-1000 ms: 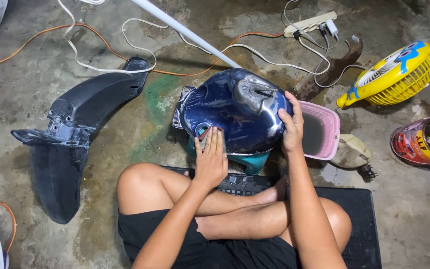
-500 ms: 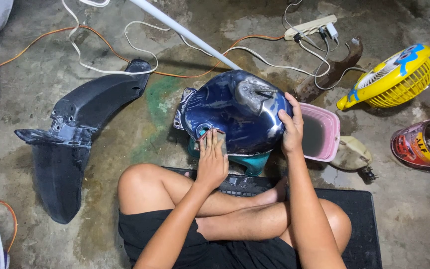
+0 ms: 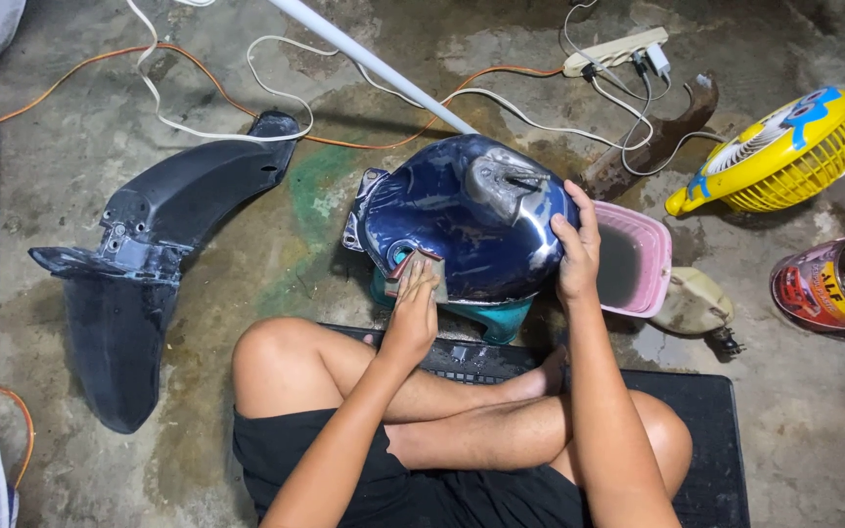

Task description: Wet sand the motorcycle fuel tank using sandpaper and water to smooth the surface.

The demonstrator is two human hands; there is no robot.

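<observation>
A dark blue motorcycle fuel tank (image 3: 462, 220) rests on a teal stool (image 3: 481, 318) in front of my crossed legs. My left hand (image 3: 413, 308) presses a small grey piece of sandpaper (image 3: 415, 266) flat against the tank's near left side. My right hand (image 3: 577, 249) grips the tank's right edge, fingers over the top, holding it steady. The tank's filler neck (image 3: 501, 181) is bare grey metal and the surface looks wet.
A black fender (image 3: 149, 254) lies on the concrete at the left. A pink tub of dark water (image 3: 633, 259) sits right of the tank. Further right are a yellow fan (image 3: 784, 147) and a can with brushes (image 3: 838, 284). Cords and a power strip (image 3: 613, 51) lie beyond. I sit on a black mat (image 3: 706, 430).
My left hand has slid the sandpaper a little along the tank's left side. The right hand keeps its hold on the tank's edge.
</observation>
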